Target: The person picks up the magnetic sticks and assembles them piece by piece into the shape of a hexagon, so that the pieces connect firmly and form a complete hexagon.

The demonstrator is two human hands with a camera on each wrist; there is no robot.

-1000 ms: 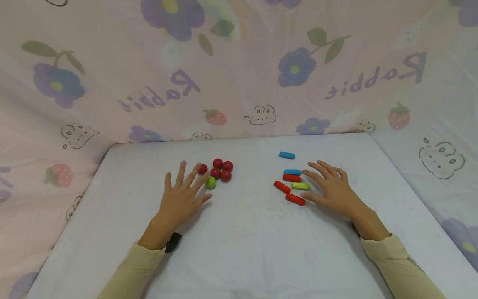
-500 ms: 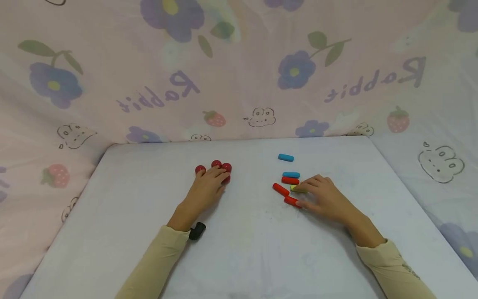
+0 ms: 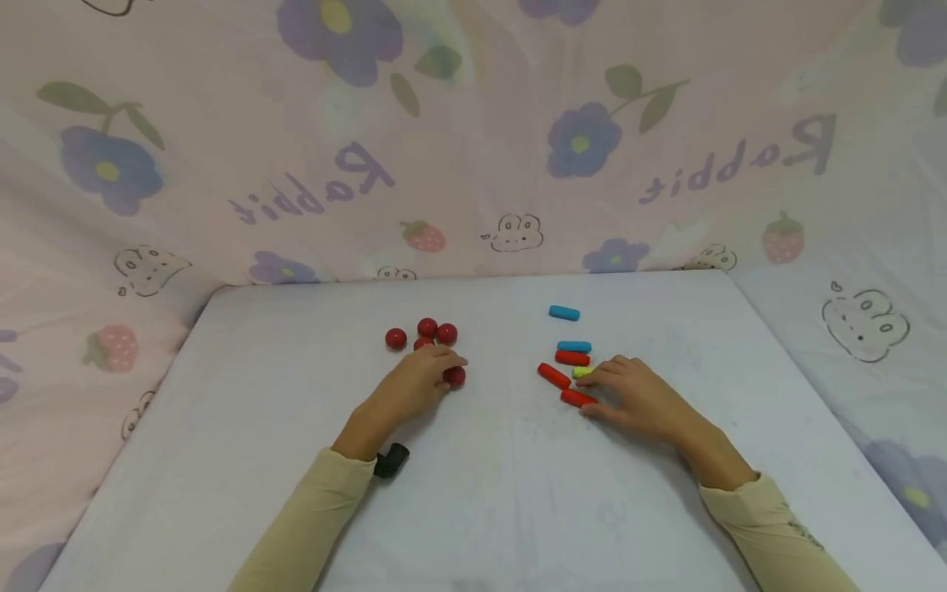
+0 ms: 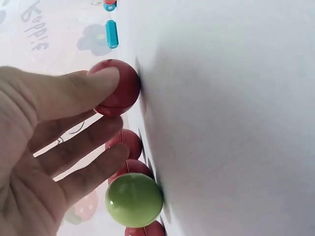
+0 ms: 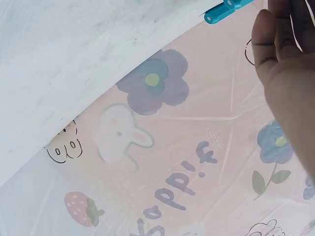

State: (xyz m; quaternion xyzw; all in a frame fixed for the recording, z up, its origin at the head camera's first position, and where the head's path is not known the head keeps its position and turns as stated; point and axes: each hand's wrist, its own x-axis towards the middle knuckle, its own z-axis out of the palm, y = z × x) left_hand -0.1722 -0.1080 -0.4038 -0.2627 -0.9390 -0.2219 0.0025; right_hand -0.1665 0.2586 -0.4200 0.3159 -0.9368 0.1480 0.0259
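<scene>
My left hand [image 3: 414, 385] pinches a glossy red ball [image 4: 115, 88], its thumb across the near side. The other fingers reach past it, over more red balls [image 3: 395, 339]. A green ball [image 4: 134, 200] sits near the fingers in the left wrist view; the hand covers it in the head view. On the right, my right hand [image 3: 642, 400] hovers low with loosely bent fingers over a yellow-green stick [image 3: 582, 372], partly hidden. Its thumb tip is right at the end of a red stick [image 3: 577, 398]. The right wrist view shows only part of this hand.
Two blue sticks [image 3: 565, 313] lie farther back on the white table [image 3: 510, 493], near more red sticks [image 3: 573, 358]. A printed cloth [image 3: 473, 164] rises behind the table and along its sides. A black device [image 3: 392, 460] shows at the left wrist.
My left hand has moved right onto the balls and drawn one red ball toward the front right, apart from the others. My right hand has come slightly left and lower, its fingers more bent.
</scene>
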